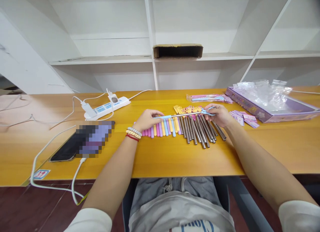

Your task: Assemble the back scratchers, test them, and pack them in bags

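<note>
Blue plastic is showing at both ends of the thin telescopic rod (186,114) that I am holding level across the middle of the frame, just above the wooden table (175,158). My left hand (150,119) is closing its fingers over the blue handle end, fingertips curled down onto it. My right hand (219,115) is pinching the other end, where a small blue hand-shaped tip is sticking out between thumb and forefinger. Both grips are tight on the rod, with no gap I can make out.

Directly beneath the rod, a row of similar rods (183,127) is lying side by side on the table, pastel handles in pink, purple, yellow and blue toward the left, bare metal shafts fanning out toward the right, and orange hand-shaped tips peeking up behind. Beaded bracelets (133,133) are sitting on my left wrist.

In the left of the frame a phone (66,148) is lying flat with a white cable plugged in, and a white power strip (107,106) is resting behind it. At the right, a flat purple box (272,112) is carrying a heap of clear bags (262,90), with small purple cards (244,119) just beside my right hand and a bagged rod (207,97) behind it. At top centre, a cardboard box (177,51) is sitting on the white shelf.
</note>
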A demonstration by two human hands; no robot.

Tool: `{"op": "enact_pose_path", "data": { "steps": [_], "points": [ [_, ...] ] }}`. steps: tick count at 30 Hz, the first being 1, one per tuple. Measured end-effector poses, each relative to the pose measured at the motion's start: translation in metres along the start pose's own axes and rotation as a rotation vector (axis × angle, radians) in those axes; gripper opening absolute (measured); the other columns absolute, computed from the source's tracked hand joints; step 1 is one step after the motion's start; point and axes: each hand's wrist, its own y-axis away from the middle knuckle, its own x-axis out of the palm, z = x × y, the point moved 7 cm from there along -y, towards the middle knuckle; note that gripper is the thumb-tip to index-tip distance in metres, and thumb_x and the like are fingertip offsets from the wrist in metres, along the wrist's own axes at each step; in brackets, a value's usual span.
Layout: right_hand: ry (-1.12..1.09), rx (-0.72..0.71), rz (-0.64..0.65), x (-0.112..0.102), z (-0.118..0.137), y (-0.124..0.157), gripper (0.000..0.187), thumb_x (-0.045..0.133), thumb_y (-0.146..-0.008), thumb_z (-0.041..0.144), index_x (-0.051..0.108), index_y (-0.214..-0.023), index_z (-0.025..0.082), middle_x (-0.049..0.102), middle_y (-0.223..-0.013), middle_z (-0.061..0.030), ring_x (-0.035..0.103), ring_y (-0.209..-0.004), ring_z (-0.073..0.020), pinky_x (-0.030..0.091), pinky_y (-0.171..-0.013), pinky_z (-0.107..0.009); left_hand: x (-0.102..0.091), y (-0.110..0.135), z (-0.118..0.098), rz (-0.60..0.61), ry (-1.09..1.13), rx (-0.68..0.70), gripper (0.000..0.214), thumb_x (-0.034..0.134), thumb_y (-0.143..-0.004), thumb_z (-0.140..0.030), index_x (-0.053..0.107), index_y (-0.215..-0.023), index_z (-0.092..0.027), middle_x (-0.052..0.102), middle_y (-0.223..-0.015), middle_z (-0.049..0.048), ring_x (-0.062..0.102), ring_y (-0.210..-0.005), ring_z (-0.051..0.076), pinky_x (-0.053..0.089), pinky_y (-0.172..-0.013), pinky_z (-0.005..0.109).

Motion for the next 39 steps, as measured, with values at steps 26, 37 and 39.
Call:
{"op": "enact_pose_path", "data": {
  "steps": [26,37,39],
  "points": [
    [0.468,-0.2,0.109,0.054,-0.003,0.022,0.031,0.076,-0.059,0.039,0.066,-0.072,0.013,0.058,-0.06,-0.0017,0.04,-0.042,-0.0041,0.029,-0.04,-0.021,0.045,0.009,-0.008,0.152,0.544,-0.207,0.009,0.062,-0.064,-0.014,0.061,-0.072,-0.013,0.043,-0.043,-0.0058,0.031,-0.035,0.004,0.019,-0.037,0.02],
    [0.457,-0.277,0.08,0.063,0.004,0.026,0.027,0.075,-0.06,0.037,0.068,-0.072,0.013,0.054,-0.054,-0.0004,0.04,-0.042,-0.0045,0.029,-0.04,-0.021,0.061,0.012,-0.014,0.132,0.622,-0.267,0.01,0.063,-0.066,-0.02,0.058,-0.071,-0.014,0.045,-0.048,-0.0047,0.026,-0.032,0.002,0.014,-0.034,0.02],
    [0.442,-0.258,0.099,0.064,0.002,0.025,0.028,0.075,-0.06,0.037,0.068,-0.072,0.013,0.054,-0.052,0.0001,0.04,-0.04,-0.0044,0.028,-0.039,-0.021,0.064,0.013,-0.014,0.145,0.58,-0.277,0.011,0.063,-0.068,-0.023,0.058,-0.073,-0.014,0.046,-0.048,-0.0046,0.027,-0.031,0.003,0.016,-0.034,0.021]
  ]
}}
